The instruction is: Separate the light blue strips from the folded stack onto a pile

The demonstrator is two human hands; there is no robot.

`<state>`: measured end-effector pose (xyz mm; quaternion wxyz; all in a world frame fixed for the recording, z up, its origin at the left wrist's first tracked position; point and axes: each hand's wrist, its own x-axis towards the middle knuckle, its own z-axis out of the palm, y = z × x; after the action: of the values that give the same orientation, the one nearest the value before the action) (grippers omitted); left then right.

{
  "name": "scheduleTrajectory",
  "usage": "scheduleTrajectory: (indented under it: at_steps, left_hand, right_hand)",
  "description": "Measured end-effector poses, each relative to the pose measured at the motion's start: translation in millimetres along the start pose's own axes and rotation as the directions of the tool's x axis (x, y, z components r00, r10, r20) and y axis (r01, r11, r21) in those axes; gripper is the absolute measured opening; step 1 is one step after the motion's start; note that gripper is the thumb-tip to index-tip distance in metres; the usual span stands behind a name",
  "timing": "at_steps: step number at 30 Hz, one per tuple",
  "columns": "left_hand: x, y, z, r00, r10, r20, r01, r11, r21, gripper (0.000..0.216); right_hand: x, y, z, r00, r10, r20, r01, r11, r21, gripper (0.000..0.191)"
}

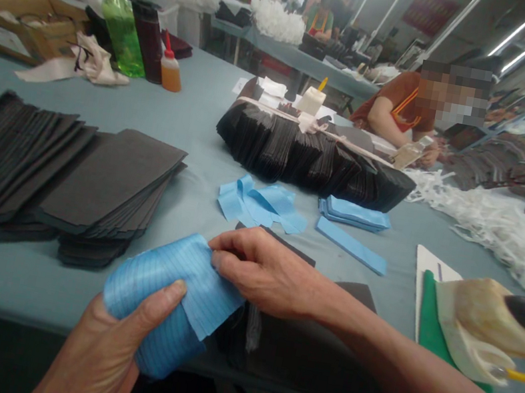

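A rolled bundle of blue striped fabric (146,281) is held over the front edge of the table. My left hand (115,340) wraps around its lower left side, thumb pressed on top. At the upper right end, my right hand (269,272) pinches the loose flap of the same fabric between thumb and fingers. Beyond my hands lie loose blue strips (261,203), a folded blue stack (356,213) and a single flat blue strip (351,245). Dark sheet pieces (306,353) rest beneath my right forearm.
Stacks of dark grey panels (112,183) fan out at left. A tied dark bundle (302,142) stands ahead. Bottles (124,30) and a cardboard box (23,25) sit at the back left. White cords (496,224) and a co-worker (411,101) are at right, above a cream-coloured container (480,316).
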<state>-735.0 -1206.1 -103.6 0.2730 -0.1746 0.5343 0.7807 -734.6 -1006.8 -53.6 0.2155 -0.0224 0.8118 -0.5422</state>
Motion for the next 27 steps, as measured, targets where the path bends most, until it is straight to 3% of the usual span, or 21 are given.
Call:
scheduleTrajectory:
  at_steps: [7,11,13,15,18,20,22,24,27]
  left_hand:
    - [2,4,-4,1.0,0.0,-0.007,0.0,0.998,-0.063,0.041]
    - [6,8,-4,1.0,0.002,0.001,-0.002,0.995,-0.103,0.047]
    - [6,9,-3,1.0,0.019,-0.004,-0.019,0.993,-0.118,0.05]
    - [6,10,-1,0.998,0.045,-0.039,-0.049,0.992,-0.117,0.05]
    - [3,11,3,0.992,0.083,-0.095,-0.093,0.99,-0.109,0.043]
    - [2,12,6,0.99,0.107,-0.097,-0.117,0.987,-0.111,0.037]
    - [2,13,10,0.987,0.134,-0.09,-0.143,0.984,-0.103,0.034]
    - [2,13,13,0.984,0.149,-0.097,-0.158,0.983,-0.09,0.033]
    - [1,10,14,0.981,0.152,-0.119,-0.163,0.982,-0.093,0.03]
  right_hand:
    - [-6,0,3,0.994,-0.061,-0.091,0.074,0.987,0.14,0.017]
    - [-12,7,7,0.984,-0.08,-0.161,0.106,0.981,0.161,0.035]
    - [-16,13,10,0.963,-0.133,-0.234,0.152,0.986,0.064,0.041]
    - [-20,18,12,0.913,-0.265,-0.309,0.23,0.962,-0.145,0.04]
    - [-26,19,16,0.796,-0.52,-0.31,0.331,0.802,-0.497,0.032]
    - [-27,15,20,0.743,-0.616,-0.262,0.353,0.693,-0.629,0.027]
    - [-25,11,24,0.73,-0.648,-0.217,0.336,0.617,-0.712,0.023]
    - [-21,8,28,0.749,-0.638,-0.18,0.3,0.567,-0.767,0.021]
    - [-18,10,31,0.776,-0.609,-0.163,0.262,0.546,-0.796,0.021]
